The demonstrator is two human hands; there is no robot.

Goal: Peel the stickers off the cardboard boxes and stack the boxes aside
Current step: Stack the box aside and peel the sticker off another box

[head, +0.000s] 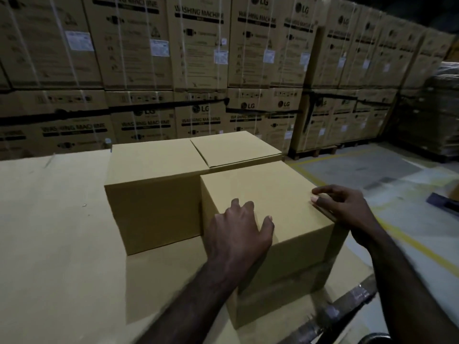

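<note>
Head view, centre-right of frame: plain brown cardboard box (268,207) nearest, touching a second brown box (154,184) to its left and a third (236,147) behind; left hand (238,224) spread flat on the top face, right hand (345,204) loosely curled at the right top edge, fingertips perhaps picking at something, holding nothing clearly visible. Best to press down with the left and peel low and slow, no sticker being discernible. Beneath, a broad tan cardboard sheet (54,232); behind, across the upper frame, stacked washing-machine cartons (198,45); at right, grey floor with yellow lines (372,175).

1. Ahead of you, a wall of stacked washing-machine cartons (198,58) stands on wooden pallets (320,151).
2. To your right, grey concrete floor (367,170) carries yellow lines (407,242).
3. The light is dim.
</note>
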